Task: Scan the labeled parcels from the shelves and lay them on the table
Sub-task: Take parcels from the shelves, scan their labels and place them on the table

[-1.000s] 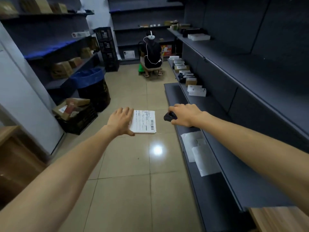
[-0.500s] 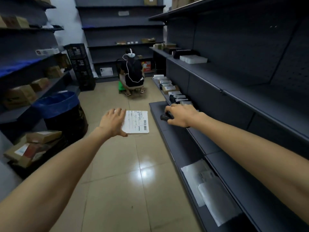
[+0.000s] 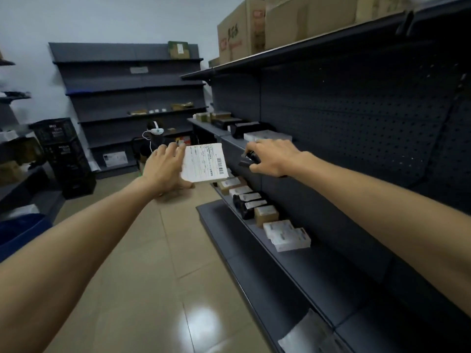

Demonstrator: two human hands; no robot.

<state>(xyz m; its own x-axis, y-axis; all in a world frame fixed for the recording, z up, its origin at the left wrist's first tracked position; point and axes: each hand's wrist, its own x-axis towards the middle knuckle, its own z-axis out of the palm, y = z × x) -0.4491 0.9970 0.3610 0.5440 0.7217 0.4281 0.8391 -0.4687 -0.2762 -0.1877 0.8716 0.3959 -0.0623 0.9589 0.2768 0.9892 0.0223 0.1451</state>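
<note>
My left hand grips a flat white parcel by its left edge, label and barcode facing up, held out over the aisle. My right hand is curled round a black handheld scanner, of which only the front end shows. The scanner sits just right of the parcel, a small gap between them. On the dark shelf below lie several labeled parcels: white boxes, a brown box, black pouches.
Dark metal shelving runs along the right, with large cardboard boxes on top. A person sits at the aisle's far end. Stacked black crates stand at left. A white mailer bag lies on the bottom shelf. Tiled floor lies between.
My view has tilted upward and moved along the aisle. Both hands have risen with the parcel and scanner, and the parcel now tilts slightly toward the scanner.
</note>
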